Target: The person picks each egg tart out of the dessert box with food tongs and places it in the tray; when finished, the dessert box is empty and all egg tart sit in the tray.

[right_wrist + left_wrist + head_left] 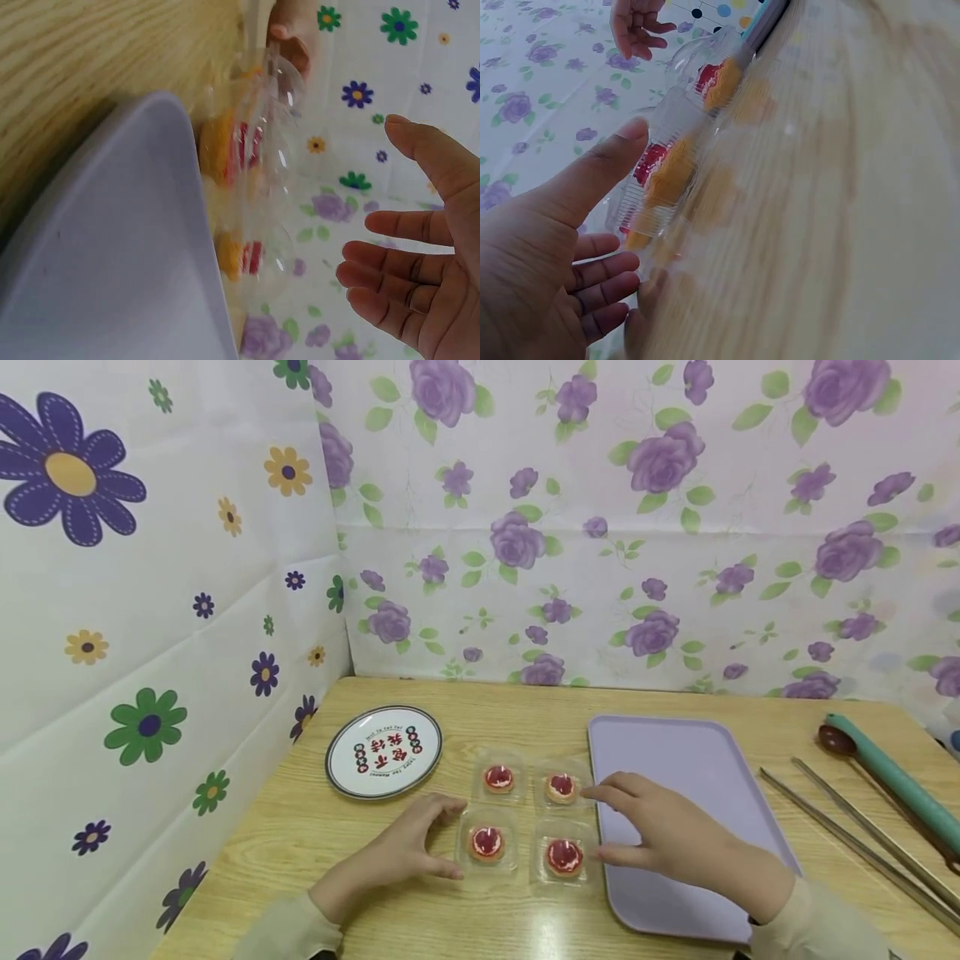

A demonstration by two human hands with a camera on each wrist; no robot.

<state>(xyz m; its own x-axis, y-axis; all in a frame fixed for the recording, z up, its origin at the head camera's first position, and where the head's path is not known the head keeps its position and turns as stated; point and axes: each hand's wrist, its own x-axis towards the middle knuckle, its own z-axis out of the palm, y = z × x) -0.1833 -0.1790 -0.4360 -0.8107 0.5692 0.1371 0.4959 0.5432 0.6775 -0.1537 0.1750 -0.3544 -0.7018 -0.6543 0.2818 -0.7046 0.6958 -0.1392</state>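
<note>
Several small red-topped tarts, each in a clear plastic box, are grouped in two rows on the table. My left hand (405,849) lies just left of the front-left boxed tart (487,844), thumb and fingers spread. It holds nothing, and whether it touches the box I cannot tell. On the other side my right hand (660,828) hovers over the tray's left edge, fingers loose and holding nothing, near the front-right tart (564,857) and the back-right tart (560,787). Behind the front-left one is the back-left tart (498,778). The right wrist view shows domed lids (279,154) over the tarts.
Right of the tarts lies a lilac tray (675,747). A white oval plate (386,724) with red lettering is at the back left. Metal tongs (862,835), a dark brown spoon (837,741) and a teal stick-like object (900,781) lie at the right. Floral cloth hangs behind.
</note>
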